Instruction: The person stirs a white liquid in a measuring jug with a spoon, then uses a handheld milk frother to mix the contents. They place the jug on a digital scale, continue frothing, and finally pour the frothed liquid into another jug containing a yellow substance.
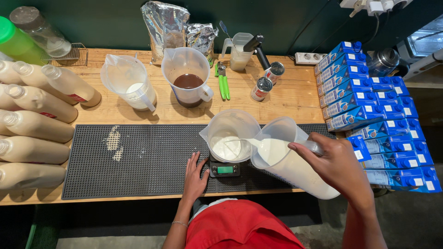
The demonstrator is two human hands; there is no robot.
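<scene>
At the near edge of a pale wooden counter (286, 99), the person's left hand (194, 177) lies flat, palm down and fingers spread, on a black ribbed rubber bar mat (138, 161). It touches the mat just left of a small black digital scale with a green lit display (224, 168). To the right, the right hand (337, 166) is curled around the handle of a clear plastic pitcher full of white liquid (288, 161), tilted left so its spout pours a thin white stream into a second clear plastic pitcher (230, 133) standing upright on the scale. This receiving pitcher sits just ahead of the left hand and beside the right.

At the right edge, blue rectangular cartons with white caps (378, 124) are stacked on their sides in rows. Along the left edge, cream-coloured plastic bottles (37, 124) lie on their sides, one above another.

Beyond the mat stand a clear jug with a little white liquid (129, 83) and a clear jug holding dark brown liquid (188, 78). Right of these lies a green-handled tool (224, 85), then two small open tins (267, 80). Against the dark back wall lean two crinkled silver foil bags (175, 27), with a smaller measuring jug (240, 50) and a white power strip (307, 58) to their right.
</scene>
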